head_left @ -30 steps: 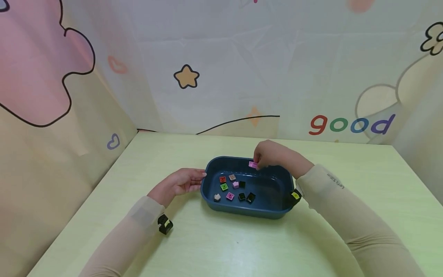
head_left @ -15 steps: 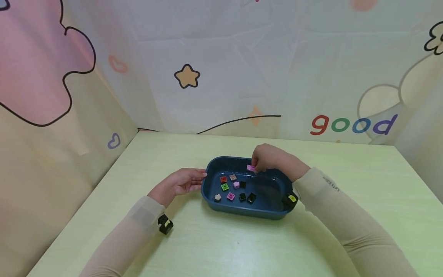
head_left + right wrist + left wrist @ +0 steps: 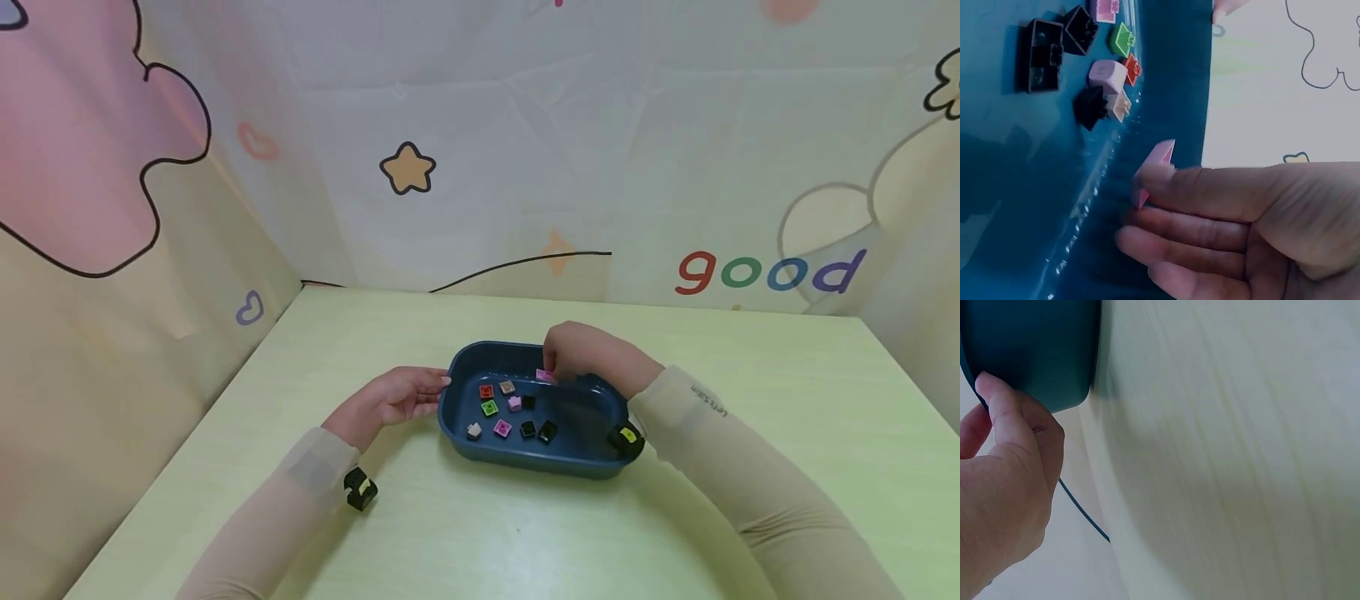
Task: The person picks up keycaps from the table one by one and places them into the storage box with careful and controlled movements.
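A dark blue rectangular tray [image 3: 536, 463] with rounded corners stands on the table. At its left end my left hand [image 3: 397, 395] grips the rim between thumb and fingers, as the left wrist view shows. My right hand [image 3: 581, 352] reaches in over the far rim and pinches a long pink keycap [image 3: 1163, 153] with thumb and finger, above the tray floor. Several small keycaps lie loose in the left half: a red keycap [image 3: 487, 392], a green keycap [image 3: 490, 408], a white keycap [image 3: 474, 431], a pink keycap [image 3: 502, 428], and black keycaps such as this black keycap [image 3: 547, 431].
The pale yellow-green table [image 3: 480, 542] extends around the tray. A printed curtain [image 3: 510, 167] hangs behind and at the sides. Each wrist bears a small black camera, among them the left wrist camera [image 3: 361, 490]. A dark cord [image 3: 1085, 512] curves past the table edge.
My right hand has lowered the long pink keycap into the tray and come slightly nearer. The left hand stays at the rim, and the other keycaps lie as before.
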A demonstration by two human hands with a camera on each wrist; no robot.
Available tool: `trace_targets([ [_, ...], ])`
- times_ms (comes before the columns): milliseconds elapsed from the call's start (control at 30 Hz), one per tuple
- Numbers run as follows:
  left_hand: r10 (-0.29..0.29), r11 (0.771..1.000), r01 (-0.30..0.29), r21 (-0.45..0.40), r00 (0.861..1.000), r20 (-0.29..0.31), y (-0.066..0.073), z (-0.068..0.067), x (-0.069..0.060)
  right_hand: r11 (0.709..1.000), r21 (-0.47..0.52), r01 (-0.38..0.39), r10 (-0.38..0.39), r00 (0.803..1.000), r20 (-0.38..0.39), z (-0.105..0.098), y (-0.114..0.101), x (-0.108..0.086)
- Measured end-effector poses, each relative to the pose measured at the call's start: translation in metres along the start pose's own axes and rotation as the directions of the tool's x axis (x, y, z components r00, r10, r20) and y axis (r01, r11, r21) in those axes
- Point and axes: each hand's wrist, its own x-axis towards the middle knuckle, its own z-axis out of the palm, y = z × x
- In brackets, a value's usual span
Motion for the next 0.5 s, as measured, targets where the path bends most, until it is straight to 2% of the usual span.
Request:
trace_targets([
  [300, 0.007, 1.0, -0.007, -0.005, 1.0, 0.011, -0.001, 0.0, 0.001, 0.999, -0.045, 0.001, 0.001, 0.999, 0.036, 0.011, -0.002, 0.005],
  [500, 0.004, 1.0, -0.004, -0.004, 1.0, 0.001, 0.001, -0.001, 0.0, 0.995, -0.088, -0.043, 0.048, 0.998, 0.047, 0.016, -0.006, 0.009],
])
